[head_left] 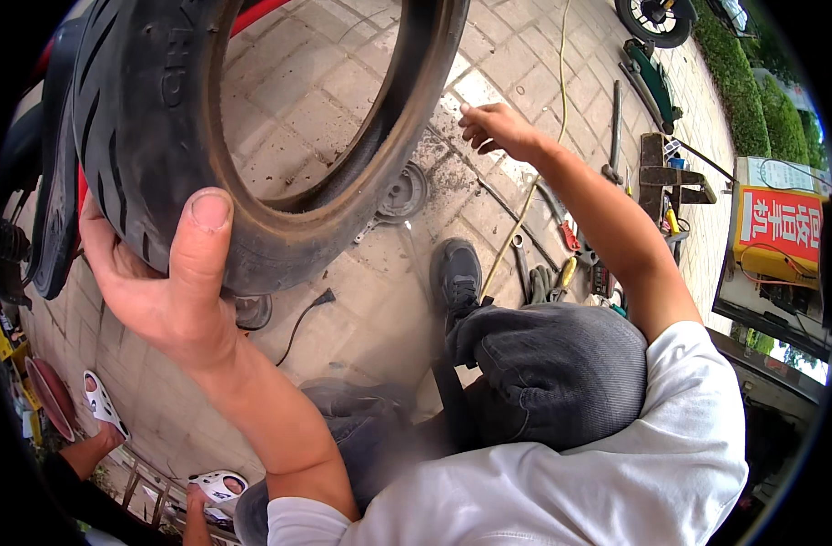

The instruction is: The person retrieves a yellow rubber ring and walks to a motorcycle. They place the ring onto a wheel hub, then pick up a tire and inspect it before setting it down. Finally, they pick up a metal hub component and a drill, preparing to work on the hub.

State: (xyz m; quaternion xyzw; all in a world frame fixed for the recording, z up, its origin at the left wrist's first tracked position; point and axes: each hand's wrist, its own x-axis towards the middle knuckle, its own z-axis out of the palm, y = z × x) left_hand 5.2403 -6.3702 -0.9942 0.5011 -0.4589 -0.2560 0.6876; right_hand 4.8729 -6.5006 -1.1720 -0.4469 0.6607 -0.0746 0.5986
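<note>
A black rubber tire (175, 118) with a worn brown bead stands tilted at the upper left, close to me. My left hand (175, 282) grips its lower edge, thumb on the sidewall and fingers around the tread. To the right of the tire, my right hand (499, 129) hangs in the air with loosely bent fingers apart, holding nothing. Through and past the tire's opening I see dirt-strewn paving. A round grey metal wheel part (402, 193) lies on the ground just beyond the tire's lower right edge.
Tools lie by my right knee: a wrench (520, 264), grey gloves (548, 287), a red-handled tool (569, 237). A yellow hose (525, 214) crosses the paving. A black cable (307, 318) lies below the tire. A green floor jack (654, 82) is farther off. Another person's white clog (105, 405) shows at left.
</note>
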